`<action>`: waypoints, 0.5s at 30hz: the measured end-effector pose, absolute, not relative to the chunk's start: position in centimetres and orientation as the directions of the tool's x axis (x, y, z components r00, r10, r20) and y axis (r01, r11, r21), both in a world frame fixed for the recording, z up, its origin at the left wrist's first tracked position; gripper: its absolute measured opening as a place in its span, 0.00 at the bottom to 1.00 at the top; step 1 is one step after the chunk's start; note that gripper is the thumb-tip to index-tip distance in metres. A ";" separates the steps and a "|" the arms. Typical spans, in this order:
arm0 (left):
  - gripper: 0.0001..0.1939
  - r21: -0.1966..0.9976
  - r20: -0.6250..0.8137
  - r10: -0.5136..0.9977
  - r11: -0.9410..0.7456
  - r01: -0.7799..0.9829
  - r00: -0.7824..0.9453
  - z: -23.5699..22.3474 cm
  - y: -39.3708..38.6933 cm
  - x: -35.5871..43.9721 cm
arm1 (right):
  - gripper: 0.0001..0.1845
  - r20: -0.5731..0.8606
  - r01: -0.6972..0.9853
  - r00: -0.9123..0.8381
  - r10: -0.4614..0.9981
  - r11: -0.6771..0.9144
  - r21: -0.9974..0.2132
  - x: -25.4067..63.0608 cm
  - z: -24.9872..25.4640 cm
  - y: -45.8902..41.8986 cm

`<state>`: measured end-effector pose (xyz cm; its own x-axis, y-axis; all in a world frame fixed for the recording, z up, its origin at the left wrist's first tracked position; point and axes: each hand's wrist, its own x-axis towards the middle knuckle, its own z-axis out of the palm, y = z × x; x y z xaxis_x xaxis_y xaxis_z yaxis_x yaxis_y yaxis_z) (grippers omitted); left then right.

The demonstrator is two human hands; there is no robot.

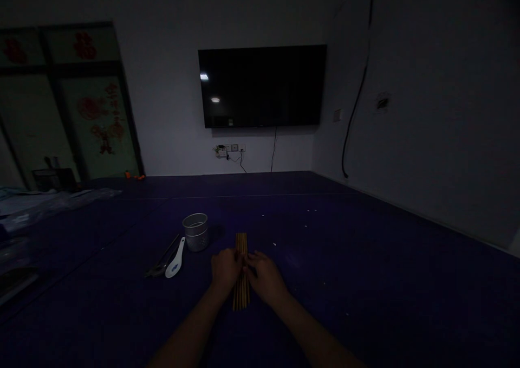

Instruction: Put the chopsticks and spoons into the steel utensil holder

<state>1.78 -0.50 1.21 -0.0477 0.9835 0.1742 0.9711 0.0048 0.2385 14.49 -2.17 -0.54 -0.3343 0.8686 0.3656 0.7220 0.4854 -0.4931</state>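
Several wooden chopsticks (242,295) lie side by side on the dark blue surface, pointing away from me. My left hand (226,270) is closed at their left side, its thumb and fingers against the middle of the bundle. From the right, my right hand (266,278) grips the same part, with the fingertips of both hands nearly meeting. The hands hide the middle of the chopsticks. To the left stands a perforated metal cup (196,232), upright. Beside it lie a white soup spoon (175,262) and some darker metal cutlery (160,268) whose exact kind is hard to make out.
The dark blue surface (365,281) carries small white specks. Clear plastic wrap (65,202) and a dark flat object (16,284) lie at far left. A dark box (54,179) stands behind. A television (262,86) hangs on the back wall; a black cable (352,118) runs down the right wall.
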 end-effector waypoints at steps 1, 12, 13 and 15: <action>0.17 0.240 0.179 0.982 0.006 0.971 -0.050 1.2 -0.5 1.8 | 0.18 0.367 0.725 -0.325 0.872 0.479 -0.495 14.5 -0.6 -2.2; 0.18 0.459 0.605 0.754 -0.067 0.886 -0.257 2.5 -1.0 0.7 | 0.18 0.423 0.718 -0.284 0.861 0.483 -0.501 14.9 -0.7 -1.8; 0.18 0.505 0.662 0.669 -0.068 0.860 -0.337 3.0 -1.1 0.1 | 0.18 0.430 0.719 -0.273 0.860 0.480 -0.503 14.9 -0.7 -1.8; 0.17 0.579 0.721 0.500 -0.055 0.813 -0.480 3.9 -1.2 -1.6 | 0.17 0.440 0.717 -0.267 0.858 0.482 -0.504 14.9 -0.6 -1.9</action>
